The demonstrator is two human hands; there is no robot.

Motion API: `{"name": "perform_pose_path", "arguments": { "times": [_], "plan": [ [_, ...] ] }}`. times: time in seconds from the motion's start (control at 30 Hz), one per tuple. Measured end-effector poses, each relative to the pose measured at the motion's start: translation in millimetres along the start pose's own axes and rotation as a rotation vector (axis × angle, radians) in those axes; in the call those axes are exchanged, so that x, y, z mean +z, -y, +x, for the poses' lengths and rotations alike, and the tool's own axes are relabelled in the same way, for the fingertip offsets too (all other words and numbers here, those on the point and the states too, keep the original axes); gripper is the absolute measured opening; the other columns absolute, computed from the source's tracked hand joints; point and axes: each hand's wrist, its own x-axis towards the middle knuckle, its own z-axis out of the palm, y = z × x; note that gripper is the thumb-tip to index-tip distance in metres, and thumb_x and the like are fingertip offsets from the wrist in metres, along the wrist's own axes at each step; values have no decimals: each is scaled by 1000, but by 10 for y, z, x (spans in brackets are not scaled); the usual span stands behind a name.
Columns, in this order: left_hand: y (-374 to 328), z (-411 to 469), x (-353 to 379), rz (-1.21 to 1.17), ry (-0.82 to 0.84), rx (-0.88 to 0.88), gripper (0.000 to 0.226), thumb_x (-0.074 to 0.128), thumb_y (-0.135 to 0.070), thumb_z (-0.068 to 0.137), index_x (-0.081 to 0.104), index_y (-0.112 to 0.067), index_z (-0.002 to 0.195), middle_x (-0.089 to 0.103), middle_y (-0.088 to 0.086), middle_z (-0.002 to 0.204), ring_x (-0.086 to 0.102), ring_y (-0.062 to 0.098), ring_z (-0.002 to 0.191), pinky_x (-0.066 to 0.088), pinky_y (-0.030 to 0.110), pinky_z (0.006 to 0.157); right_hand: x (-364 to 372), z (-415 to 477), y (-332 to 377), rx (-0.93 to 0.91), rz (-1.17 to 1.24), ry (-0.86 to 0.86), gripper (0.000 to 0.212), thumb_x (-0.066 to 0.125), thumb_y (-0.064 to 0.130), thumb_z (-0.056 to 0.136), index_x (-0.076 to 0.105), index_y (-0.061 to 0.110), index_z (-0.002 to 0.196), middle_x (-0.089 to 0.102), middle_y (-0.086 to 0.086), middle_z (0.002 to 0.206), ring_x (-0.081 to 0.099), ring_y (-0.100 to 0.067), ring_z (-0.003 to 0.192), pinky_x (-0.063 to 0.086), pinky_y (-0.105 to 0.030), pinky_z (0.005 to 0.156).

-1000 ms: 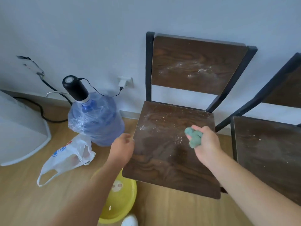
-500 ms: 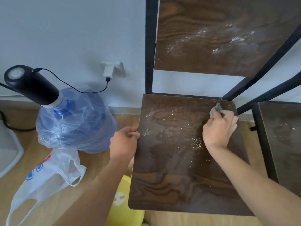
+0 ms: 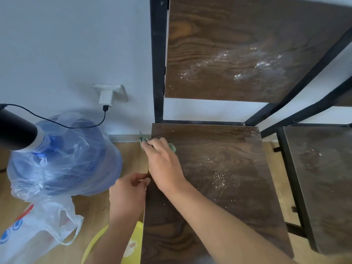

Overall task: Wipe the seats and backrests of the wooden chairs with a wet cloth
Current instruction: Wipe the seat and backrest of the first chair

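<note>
Left of the chair, on the floor: blue water jug (image 3: pixel 76 159), wrapped in clear plastic, part full, black pump (image 3: pixel 17 130) on its neck. Beside it a white plastic bag (image 3: pixel 38 225), contents unclear. Yellow basin (image 3: pixel 95 242) half under the seat's front left corner, inside hidden.

Green cloth (image 3: pixel 172 147) bunched small at the back left corner of the dark wooden seat (image 3: pixel 228 187), pressed down under the right hand (image 3: pixel 163 164), fingers together and bent over it. Left hand (image 3: pixel 127 195) pinching the seat's left edge. White crumbs (image 3: pixel 219 180) mid-seat; pale smears across the backrest (image 3: pixel 228 44).
</note>
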Motion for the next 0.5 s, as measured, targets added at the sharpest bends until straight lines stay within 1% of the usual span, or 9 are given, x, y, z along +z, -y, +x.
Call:
{"name": "perform_pose_path", "arguments": {
  "times": [0.07,0.1,0.17,0.23,0.27,0.33,0.43,0.47,0.5],
  "plan": [
    [35,-24,17,-16,-20,-4,27,77,-35,86,76,-59,75,81,-16,76,81,23,82,66,53,84,-138,57,-263,8,-76,-30,44,62,-4,84,68,9,126,71,-5,103,54,-24,92,53,-38,70],
    [39,-29,21,-12,-28,-12,28,78,-35,86,76,-61,76,81,-17,76,81,23,82,66,53,85,-210,51,-457,53,-116,-37,43,65,0,87,67,11,128,71,-3,103,53,-22,92,52,-37,75],
    [4,-25,25,-9,-40,-28,37,81,-31,88,75,-62,71,80,-19,73,81,26,80,65,54,86,-430,-35,-933,199,-182,-73,43,71,4,88,66,11,131,69,-3,102,54,-20,93,54,-35,82],
    [-46,-32,24,6,-53,-49,46,83,-26,90,73,-63,66,78,-22,71,81,27,76,65,53,87,-690,-206,-1443,342,-214,-133,36,70,1,90,68,6,126,66,-7,100,55,-22,94,56,-37,85],
    [-57,-29,32,14,-56,-48,47,82,-25,90,72,-65,67,78,-22,71,81,27,75,65,53,88,-827,-311,-1684,410,-236,-138,33,69,-1,91,69,4,123,66,-9,100,56,-24,96,56,-38,85],
    [-53,-23,62,26,-66,-30,40,82,-30,87,72,-65,71,79,-18,71,81,28,78,65,54,87,-1093,-520,-2098,520,-284,-129,26,64,-5,91,71,1,116,66,-14,102,59,-29,99,53,-39,88],
    [25,15,94,0,-79,-22,19,75,-45,75,74,-64,78,82,-9,77,80,31,86,65,55,87,-1396,-725,-2499,717,-222,-264,22,57,-1,98,70,3,115,64,-17,111,62,-32,103,53,-43,94],
    [-21,-15,95,-11,-73,-27,17,76,-45,75,76,-61,79,82,-8,78,80,31,85,65,54,88,-1446,-755,-2552,753,-191,-312,23,57,0,99,70,4,117,63,-17,113,62,-33,103,53,-44,94],
    [-43,-29,91,-20,-64,-26,14,79,-40,80,79,-54,79,83,-8,76,81,30,82,65,54,89,-1467,-763,-2551,765,-159,-336,24,57,1,99,70,5,119,63,-17,114,63,-33,103,53,-44,94]
  ]
}}
